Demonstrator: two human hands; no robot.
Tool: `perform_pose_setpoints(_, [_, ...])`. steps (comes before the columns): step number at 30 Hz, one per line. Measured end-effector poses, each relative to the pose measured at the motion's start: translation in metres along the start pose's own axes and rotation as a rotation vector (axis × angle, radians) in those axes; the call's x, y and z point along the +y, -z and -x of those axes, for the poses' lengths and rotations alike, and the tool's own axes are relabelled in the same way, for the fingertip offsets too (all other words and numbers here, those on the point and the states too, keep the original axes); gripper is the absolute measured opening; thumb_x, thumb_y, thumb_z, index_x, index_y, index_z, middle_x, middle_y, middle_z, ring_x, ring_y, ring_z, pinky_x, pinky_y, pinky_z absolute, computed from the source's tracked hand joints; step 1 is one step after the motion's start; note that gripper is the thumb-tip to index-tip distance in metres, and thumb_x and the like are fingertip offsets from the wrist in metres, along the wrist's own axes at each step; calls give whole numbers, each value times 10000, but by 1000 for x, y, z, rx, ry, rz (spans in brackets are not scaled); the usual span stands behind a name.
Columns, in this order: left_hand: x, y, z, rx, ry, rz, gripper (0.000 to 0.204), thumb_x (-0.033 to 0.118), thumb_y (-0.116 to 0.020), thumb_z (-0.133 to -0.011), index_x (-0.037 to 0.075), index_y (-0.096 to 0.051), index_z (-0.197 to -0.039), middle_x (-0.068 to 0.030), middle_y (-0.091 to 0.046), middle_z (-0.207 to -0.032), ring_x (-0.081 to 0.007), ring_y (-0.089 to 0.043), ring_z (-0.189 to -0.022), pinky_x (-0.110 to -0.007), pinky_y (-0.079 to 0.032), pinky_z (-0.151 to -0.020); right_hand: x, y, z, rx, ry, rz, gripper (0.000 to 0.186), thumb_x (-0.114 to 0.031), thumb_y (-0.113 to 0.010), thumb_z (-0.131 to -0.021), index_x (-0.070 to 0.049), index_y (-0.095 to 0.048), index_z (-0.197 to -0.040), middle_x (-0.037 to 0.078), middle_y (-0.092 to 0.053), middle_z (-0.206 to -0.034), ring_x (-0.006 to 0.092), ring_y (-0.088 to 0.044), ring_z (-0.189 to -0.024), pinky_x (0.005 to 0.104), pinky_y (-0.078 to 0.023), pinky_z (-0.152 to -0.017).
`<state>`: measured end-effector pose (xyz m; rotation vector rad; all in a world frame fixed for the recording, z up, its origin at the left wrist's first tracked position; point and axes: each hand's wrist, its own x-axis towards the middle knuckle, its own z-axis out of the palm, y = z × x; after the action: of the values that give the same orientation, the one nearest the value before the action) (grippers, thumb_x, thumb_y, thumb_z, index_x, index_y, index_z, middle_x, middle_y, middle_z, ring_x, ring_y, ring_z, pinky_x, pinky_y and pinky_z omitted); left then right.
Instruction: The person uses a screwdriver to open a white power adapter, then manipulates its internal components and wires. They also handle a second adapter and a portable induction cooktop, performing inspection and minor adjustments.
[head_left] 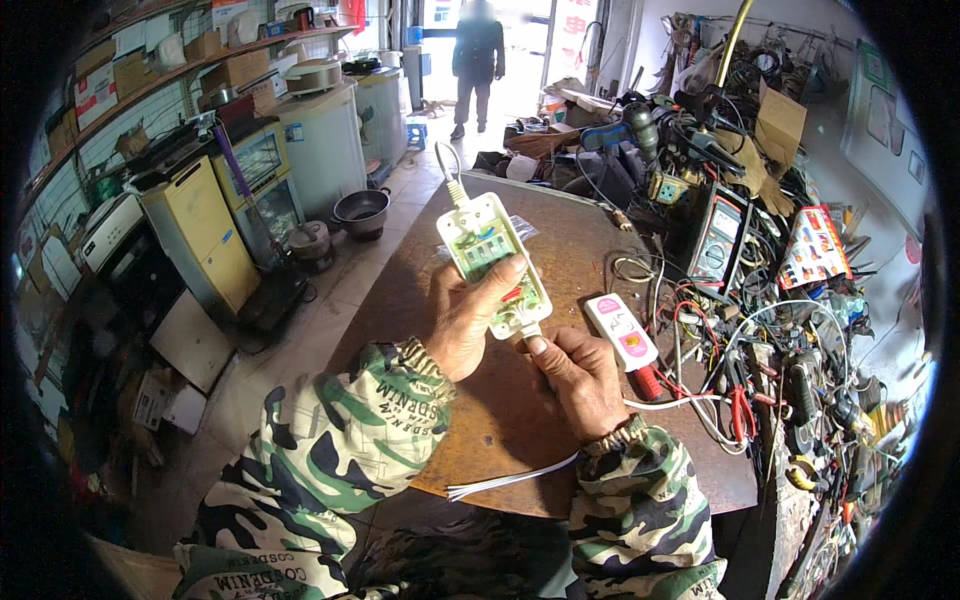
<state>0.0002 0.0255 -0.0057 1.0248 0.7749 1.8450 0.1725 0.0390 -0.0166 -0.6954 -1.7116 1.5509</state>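
Observation:
My left hand (466, 318) holds an opened white plastic casing (533, 283), its thumb laid across the inside. A green circuit board (485, 252) shows in the upper half, with a bit of red below the thumb. A looped cable (448, 165) leaves the casing's far end. At its near end, the thumb and fingers of my right hand (582, 382) pinch the white cable where it enters. The white cable (680, 402) comes out to the right of that hand. Just right of it lies a white cover (622, 330) with pink labels.
Stripped white wire ends (510, 480) lie near the front edge of the brown table (480, 425). To the right are red clip leads (742, 415), a multimeter (718, 240) and piled tools and cables. Appliances (205, 230) line the left wall. A person (478, 65) stands at the doorway.

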Motion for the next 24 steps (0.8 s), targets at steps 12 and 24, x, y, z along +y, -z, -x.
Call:
perform_pose_setpoints(12, [3, -1, 2, -24, 28, -17, 214, 197, -691, -953, 40, -647, -1091, -96, -712, -992, -172, -711, -852, -326, -614, -732, 4, 0, -1, -15, 15, -29, 324, -274, -614, -1015, -12, -638, -826, -12, -565, -657, 83, -491, -566, 271, -387, -504])
perform_pose_setpoints(24, [2, -2, 2, -30, 38, -18, 215, 201, -686, -956, 42, -641, -1093, -92, -708, -980, -171, -709, -820, -326, -613, -721, 5, 4, -3, -47, -40, 5, 295, -269, -599, -1018, 4, -649, -920, 20, -604, -720, 97, -543, -587, 251, -435, -512])
